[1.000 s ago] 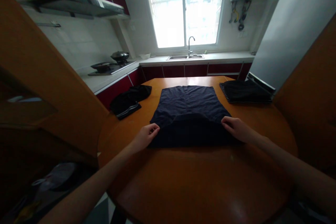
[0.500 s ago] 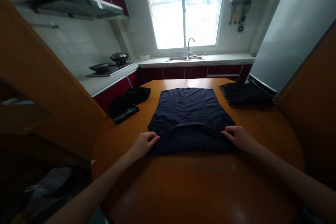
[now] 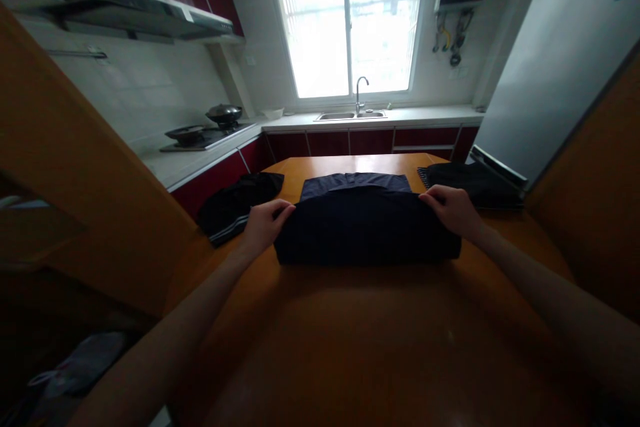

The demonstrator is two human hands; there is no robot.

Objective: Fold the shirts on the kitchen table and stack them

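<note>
The navy cloth rests on the glossy wooden worktop, its near panel raised and smooth. Stretched forward, left hand and right hand pinch its upper corners, each grip closed on fabric. A crumpled black garment lies leftward.

Near tabletop is open; navy cloth blocks centre, black clothing left, dark fabric right.

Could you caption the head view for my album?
Left hand and right hand pinch a navy cloth on a brown table.
</note>
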